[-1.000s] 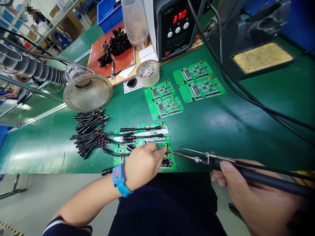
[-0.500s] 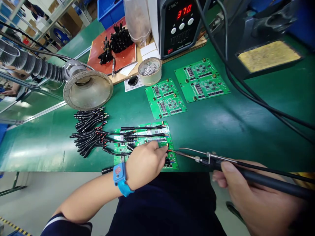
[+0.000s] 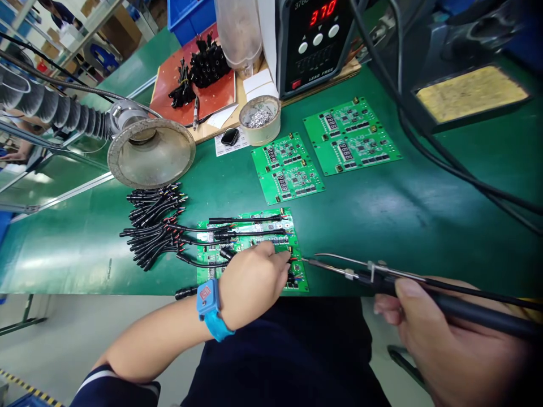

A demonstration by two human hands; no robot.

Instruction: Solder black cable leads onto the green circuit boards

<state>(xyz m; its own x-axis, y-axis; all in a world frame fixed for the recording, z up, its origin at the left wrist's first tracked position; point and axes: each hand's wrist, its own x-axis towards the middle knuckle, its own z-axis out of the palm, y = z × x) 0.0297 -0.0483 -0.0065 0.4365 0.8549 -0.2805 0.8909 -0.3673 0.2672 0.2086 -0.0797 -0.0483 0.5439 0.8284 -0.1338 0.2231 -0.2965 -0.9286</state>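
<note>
A green circuit board (image 3: 250,234) lies at the table's front edge with black cables soldered across it. My left hand (image 3: 254,282), with a blue wrist strap, rests on the board's right part, fingers pinched on a thin red and black wire at the board's right edge. My right hand (image 3: 445,345) grips a black soldering iron (image 3: 424,297); its metal tip (image 3: 309,262) sits just right of the board, a short way from my left fingertips.
A bundle of black cables (image 3: 153,226) lies left of the board. Behind it stands a fume extractor funnel (image 3: 150,152). Further back lie more green boards (image 3: 288,169) (image 3: 350,135), a solder scrap tub (image 3: 259,120), the soldering station reading 370 (image 3: 316,39) and a sponge tray (image 3: 470,93).
The iron's tip has drawn back slightly to the right, away from the board's edge. My left hand stays pinched on the wire. The view has shifted a little.
</note>
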